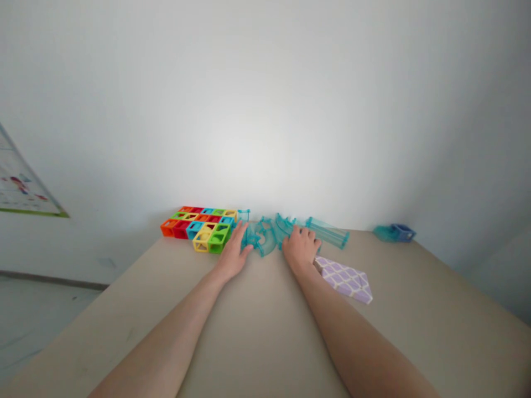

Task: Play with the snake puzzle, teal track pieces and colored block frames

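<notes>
L hand (232, 257) grip wide, thumb spread, btwn green cube (219, 236) & teal see-through track pcs (270, 241); R hand (301, 246) palm-down on R end of same pcs, can't tell if its grip holds any. Pcs lie at back of bench (257, 337) nr wall (265, 110), w/ multicolour cubes (181, 229) L, long teal chute (327, 233) & purple patterned box (346, 280) just R, blue cube (402, 234) far R.

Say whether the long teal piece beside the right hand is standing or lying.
Lying down: the long teal piece stretches lengthwise along the table.
</notes>
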Action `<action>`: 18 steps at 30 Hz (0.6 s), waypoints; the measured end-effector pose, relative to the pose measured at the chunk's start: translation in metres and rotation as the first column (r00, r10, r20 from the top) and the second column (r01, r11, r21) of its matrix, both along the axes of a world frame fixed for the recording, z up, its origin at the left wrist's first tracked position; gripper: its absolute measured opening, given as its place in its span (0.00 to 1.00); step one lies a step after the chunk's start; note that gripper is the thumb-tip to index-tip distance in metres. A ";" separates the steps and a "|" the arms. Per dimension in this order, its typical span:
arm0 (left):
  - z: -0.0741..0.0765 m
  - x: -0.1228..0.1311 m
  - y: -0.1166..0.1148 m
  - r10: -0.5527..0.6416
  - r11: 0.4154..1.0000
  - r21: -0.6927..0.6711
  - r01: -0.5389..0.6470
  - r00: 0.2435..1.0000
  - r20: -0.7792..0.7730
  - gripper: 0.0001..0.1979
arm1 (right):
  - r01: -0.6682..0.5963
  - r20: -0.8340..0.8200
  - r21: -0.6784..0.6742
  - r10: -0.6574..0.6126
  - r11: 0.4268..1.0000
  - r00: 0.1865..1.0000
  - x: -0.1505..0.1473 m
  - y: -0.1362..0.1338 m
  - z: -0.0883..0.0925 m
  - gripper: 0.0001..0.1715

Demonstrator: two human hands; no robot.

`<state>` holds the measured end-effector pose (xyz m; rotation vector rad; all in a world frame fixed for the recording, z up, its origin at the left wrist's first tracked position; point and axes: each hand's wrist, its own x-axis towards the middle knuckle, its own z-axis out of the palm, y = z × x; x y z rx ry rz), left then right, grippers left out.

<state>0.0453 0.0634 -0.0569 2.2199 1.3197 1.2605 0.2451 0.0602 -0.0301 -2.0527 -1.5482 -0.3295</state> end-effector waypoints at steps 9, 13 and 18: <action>0.004 -0.002 -0.001 0.115 0.993 0.033 -0.115 0.993 0.017 0.28 | -0.074 0.033 -0.089 0.078 0.993 0.996 0.007 0.005 0.009 0.18; 0.002 -0.001 -0.001 0.143 0.989 0.031 -0.144 0.989 0.040 0.30 | -0.068 0.025 -0.109 0.071 0.992 0.997 0.005 0.002 0.010 0.20; -0.001 -0.001 0.002 0.155 0.987 0.029 -0.158 0.984 0.089 0.35 | -0.094 0.017 -0.144 0.098 0.985 0.995 0.002 -0.004 0.022 0.25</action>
